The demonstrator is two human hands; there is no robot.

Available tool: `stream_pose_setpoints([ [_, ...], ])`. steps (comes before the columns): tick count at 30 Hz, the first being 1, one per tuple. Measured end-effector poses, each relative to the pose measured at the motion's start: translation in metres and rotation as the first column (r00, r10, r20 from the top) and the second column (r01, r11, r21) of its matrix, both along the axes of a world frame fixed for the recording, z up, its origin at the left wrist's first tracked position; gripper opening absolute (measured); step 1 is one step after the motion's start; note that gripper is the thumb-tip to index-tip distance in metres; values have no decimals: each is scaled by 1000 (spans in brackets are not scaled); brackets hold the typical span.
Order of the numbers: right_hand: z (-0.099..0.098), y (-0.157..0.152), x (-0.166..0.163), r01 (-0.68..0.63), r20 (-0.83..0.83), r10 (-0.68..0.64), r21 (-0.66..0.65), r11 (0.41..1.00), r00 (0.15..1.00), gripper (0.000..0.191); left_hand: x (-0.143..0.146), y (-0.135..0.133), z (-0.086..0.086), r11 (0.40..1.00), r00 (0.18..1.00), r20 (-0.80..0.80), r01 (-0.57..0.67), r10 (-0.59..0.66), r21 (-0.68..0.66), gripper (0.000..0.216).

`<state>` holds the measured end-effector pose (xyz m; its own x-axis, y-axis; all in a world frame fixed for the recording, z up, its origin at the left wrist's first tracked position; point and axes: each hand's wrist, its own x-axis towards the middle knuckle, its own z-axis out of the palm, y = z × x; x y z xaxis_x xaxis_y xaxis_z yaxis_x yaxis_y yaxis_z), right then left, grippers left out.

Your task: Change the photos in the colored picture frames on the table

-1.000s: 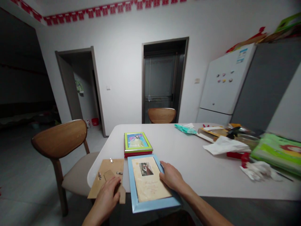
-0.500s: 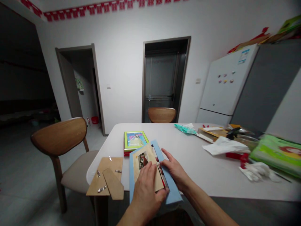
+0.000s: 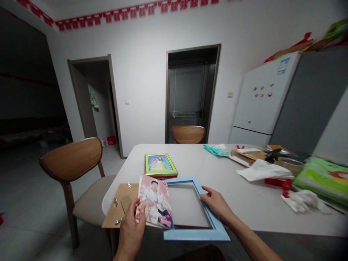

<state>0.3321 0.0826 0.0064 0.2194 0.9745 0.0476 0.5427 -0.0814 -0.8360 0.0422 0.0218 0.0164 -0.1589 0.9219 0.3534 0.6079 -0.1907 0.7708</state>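
My left hand (image 3: 132, 229) grips a pink photo print (image 3: 155, 201) with a cream sheet under it, held just above the table's near edge. An empty light-blue picture frame (image 3: 196, 234) lies flat at the white table (image 3: 217, 174) front. My right hand (image 3: 216, 201) pinches the frame's right side. The frame's brown backing board (image 3: 119, 208) with metal clips lies to the left, partly under the photo. A green-framed picture (image 3: 160, 164) is stacked on a red frame just beyond.
A wooden chair (image 3: 72, 159) stands at the table's left, another (image 3: 188, 133) at its far end. Papers, a teal packet (image 3: 216, 149), white crumpled cloth (image 3: 303, 200) and a green bag (image 3: 324, 177) crowd the right side. A white fridge (image 3: 261, 98) stands behind.
My left hand left the backing board, reached into the blue frame and lifted out the photo and cream sheet, turning the pink side up. The frame is now empty.
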Motion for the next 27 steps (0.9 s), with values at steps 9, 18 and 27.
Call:
stream_pose_setpoints([
  [9, -10, 10, -4, 17, 480, -28, 26, 1000, 877, 46, -8, -6, -3, 991, 911, -412, -61, 7, -119, 34],
  [18, -14, 12, -1, 14, 472, -35, 47, 999, 881, 40, -1, -9, -18, 982, 852, -504, 185, -140, 40, 37],
  [27, -13, 9, -5, -1, 452, -23, 53, 999, 892, 38, 32, -5, -18, 961, 763, -584, 229, -275, -154, 62],
])
